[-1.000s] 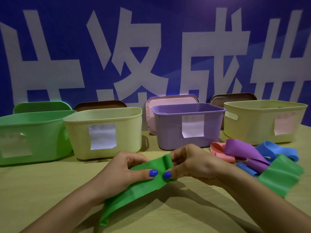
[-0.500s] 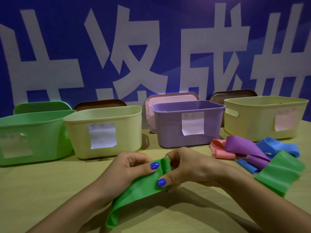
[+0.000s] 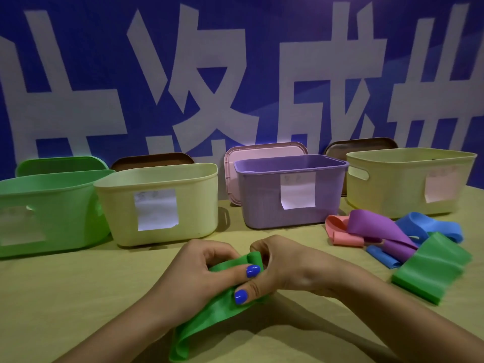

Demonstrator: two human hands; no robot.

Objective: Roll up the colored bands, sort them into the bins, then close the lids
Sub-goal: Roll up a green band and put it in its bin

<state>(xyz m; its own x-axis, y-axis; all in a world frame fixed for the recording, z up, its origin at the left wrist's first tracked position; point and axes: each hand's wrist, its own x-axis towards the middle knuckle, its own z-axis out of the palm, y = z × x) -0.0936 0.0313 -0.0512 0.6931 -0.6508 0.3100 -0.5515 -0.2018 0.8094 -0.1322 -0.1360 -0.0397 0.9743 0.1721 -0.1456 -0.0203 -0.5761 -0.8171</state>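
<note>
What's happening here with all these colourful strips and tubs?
A person is rolling up a green band: the left hand and right hand both pinch its near end, and the rest trails down toward the camera. Four open bins stand in a row on the table, with lids propped behind them. A pile of loose bands, pink, purple, blue and green, waits on the right.

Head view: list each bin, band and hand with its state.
green band: partly rolled
left hand: pinches it
right hand: pinches it
purple bin: open
green bin: open
pink lid: off, behind bin
loose bands: unrolled, heaped
</note>
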